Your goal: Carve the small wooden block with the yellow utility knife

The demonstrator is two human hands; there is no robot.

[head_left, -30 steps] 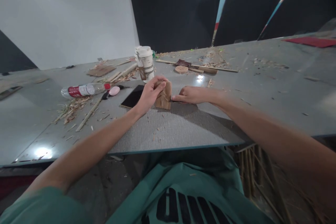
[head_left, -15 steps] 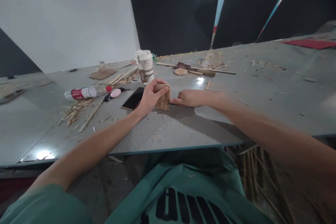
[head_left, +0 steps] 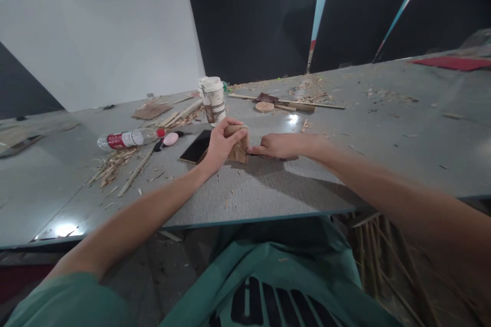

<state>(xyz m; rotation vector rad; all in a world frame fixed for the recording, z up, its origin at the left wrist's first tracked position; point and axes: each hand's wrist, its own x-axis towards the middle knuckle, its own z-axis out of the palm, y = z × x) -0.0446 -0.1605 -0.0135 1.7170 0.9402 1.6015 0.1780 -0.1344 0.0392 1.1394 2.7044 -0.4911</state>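
Wood block (head_left: 241, 150): gripping top with left hand (head_left: 219, 145), fingers (head_left: 233, 135) curling over it; touching base with right hand (head_left: 280, 145), fingers bunched closed.

the left hand (head_left: 220, 144) wraps the near face and top of the wooden block (head_left: 241, 148), hiding most of it; its wrist also covers a corner of the dark phone (head_left: 195, 147). the right hand (head_left: 278, 144) meets the block's base with its fingertips tucked out of sight, so whether it pinches anything cannot be told. print on the paper cup (head_left: 214, 99) and on the label of the bottle (head_left: 128, 139) is too small to read. the tabletop (head_left: 383, 127) runs off both side edges, and the black lettering on the green shirt (head_left: 284, 260) is cut by the bottom edge
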